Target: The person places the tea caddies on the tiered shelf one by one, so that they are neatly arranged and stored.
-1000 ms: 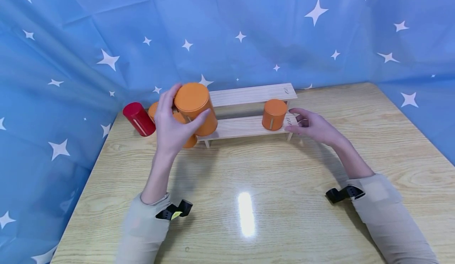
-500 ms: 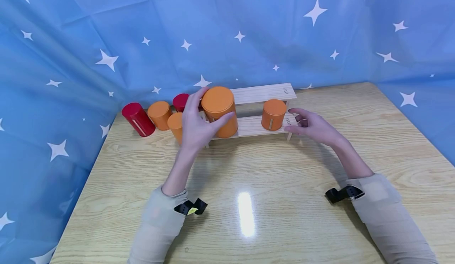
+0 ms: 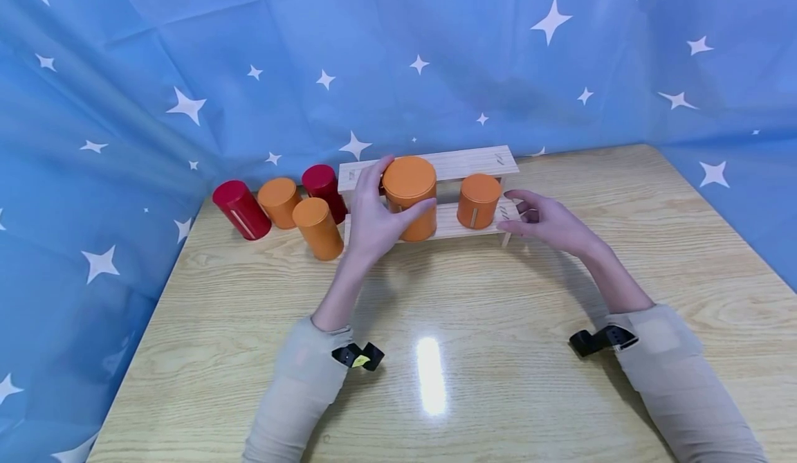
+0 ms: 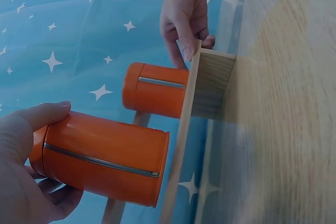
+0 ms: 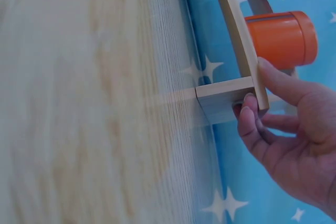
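Observation:
My left hand (image 3: 376, 222) grips a large orange canister (image 3: 418, 222) near its lid, fingers behind and thumb in front. The canister stands nearly upright close over the lower tier of a two-tier wooden shelf (image 3: 448, 224); a narrow strip shows down its side in the left wrist view. To its right a smaller orange canister (image 3: 478, 207) stands on the same tier. My right hand (image 3: 548, 222) pinches the right end of the lower tier (image 5: 242, 51), thumb on top and fingers curled underneath at the leg (image 5: 226, 95).
Left of the shelf on the wooden table (image 3: 236, 338) stand a red canister (image 3: 244, 212), a short orange canister (image 3: 281, 203), a taller orange canister (image 3: 319, 231) and another red canister (image 3: 326, 189). The upper tier (image 3: 467, 163) rises behind. A blue star-patterned cloth (image 3: 398, 55) hangs at the back.
My left hand has carried the large orange canister rightward, from the shelf's left end to over its lower tier, revealing the canisters at the left. My right hand has stayed in place.

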`<state>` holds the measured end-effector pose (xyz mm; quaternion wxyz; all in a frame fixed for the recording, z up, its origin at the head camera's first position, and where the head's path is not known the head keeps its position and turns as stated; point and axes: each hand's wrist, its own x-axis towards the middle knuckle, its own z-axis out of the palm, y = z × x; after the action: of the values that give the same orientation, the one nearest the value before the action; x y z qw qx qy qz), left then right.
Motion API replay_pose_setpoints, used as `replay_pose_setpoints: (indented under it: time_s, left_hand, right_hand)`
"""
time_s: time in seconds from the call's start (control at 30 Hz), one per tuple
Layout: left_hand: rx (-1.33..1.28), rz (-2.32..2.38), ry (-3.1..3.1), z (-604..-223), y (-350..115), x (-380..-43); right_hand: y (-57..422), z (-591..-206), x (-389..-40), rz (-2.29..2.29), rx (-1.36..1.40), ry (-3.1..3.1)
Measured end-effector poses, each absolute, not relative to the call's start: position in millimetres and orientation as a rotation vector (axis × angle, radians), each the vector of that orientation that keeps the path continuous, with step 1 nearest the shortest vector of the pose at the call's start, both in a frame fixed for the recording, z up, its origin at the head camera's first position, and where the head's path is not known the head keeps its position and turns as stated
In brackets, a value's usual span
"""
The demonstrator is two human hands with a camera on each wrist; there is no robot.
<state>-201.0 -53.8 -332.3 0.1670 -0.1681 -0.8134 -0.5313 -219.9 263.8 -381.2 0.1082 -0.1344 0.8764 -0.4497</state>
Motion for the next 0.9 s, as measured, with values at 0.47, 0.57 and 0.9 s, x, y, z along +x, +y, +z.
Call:
replay_pose_setpoints:
  time_s: [0.47,0.57,0.9]
  left_hand:
    - [-0.477,-1.558,-2.357,-335,-39,-209]
    - [-0.479,-1.560,-2.360,-335,-36,-210]
    - [-0.492,-1.544,-2.391,-333,-28,-212]
  right_hand:
    - [262,-380,-219,-1.307,-0.379,2.584]
    - [262,-380,-220,-1.308,-0.375,2.587]
    - [262,-381,-221,-1.317,-0.359,2.584]
